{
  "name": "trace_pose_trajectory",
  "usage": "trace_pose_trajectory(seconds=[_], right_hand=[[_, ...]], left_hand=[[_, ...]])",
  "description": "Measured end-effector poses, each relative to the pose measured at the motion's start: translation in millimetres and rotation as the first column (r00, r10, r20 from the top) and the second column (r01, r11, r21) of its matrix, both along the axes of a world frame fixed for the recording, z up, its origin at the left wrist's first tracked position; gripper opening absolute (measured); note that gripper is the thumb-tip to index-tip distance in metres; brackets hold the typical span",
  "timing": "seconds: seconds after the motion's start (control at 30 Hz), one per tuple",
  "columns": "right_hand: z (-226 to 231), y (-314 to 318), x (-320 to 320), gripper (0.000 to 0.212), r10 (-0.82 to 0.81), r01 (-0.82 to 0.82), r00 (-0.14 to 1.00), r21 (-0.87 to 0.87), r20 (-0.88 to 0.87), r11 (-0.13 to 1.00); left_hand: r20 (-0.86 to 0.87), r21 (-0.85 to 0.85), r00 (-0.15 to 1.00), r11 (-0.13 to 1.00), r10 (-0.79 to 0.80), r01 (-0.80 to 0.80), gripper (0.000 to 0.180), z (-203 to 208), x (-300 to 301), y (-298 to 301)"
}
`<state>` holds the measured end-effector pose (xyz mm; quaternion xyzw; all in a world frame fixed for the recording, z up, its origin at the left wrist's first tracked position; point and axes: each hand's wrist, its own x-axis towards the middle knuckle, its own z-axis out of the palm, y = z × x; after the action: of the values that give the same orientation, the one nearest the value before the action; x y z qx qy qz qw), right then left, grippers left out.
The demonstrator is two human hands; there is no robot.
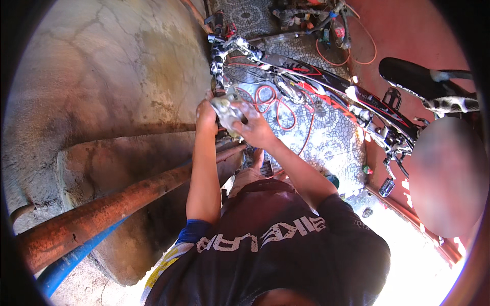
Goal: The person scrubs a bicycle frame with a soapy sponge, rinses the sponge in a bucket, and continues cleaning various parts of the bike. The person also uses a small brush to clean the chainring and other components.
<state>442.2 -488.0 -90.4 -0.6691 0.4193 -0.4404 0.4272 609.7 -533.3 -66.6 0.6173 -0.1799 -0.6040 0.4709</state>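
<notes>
Both hands meet on a crumpled, foamy grey-white rag [226, 113], just below the handlebar end of a bicycle. My left hand [206, 113] closes around its left side. From the right, my right hand [253, 126] grips it with bent fingers, slightly blurred. Black with red and white marks, the bicycle frame [311, 76] stretches away to the right. White foam coats its handlebar area [229, 48] and parts of the tubes. A dark saddle [400, 74] shows at the right. What lies directly under the rag is hidden.
A rusty pipe [117, 204] and a blue pipe [81, 257] run along the left, beside a rough concrete wall [102, 66]. An orange-red hose [283, 115] loops over the patterned floor tiles [326, 132]. Cluttered parts [326, 20] lie at the back against a red wall.
</notes>
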Motion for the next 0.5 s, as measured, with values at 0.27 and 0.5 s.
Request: trace_pose_trajectory(seconds=[0.27, 0.5], right_hand=[[29.4, -28.8, 17.7, 0.039, -0.219, 0.219, 0.976, 0.064, 0.001, 0.974], [54.1, 31.9, -56.0, 0.043, -0.097, 0.077, 0.986, -0.143, -0.135, 0.987]], left_hand=[[-0.059, -0.105, 0.998, 0.994, 0.03, -0.036, 0.05, 2.3, -5.1, -31.2], [-0.289, 0.046, 0.957, 0.999, 0.023, -0.011, 0.045, 20.6, -24.4, -27.2]])
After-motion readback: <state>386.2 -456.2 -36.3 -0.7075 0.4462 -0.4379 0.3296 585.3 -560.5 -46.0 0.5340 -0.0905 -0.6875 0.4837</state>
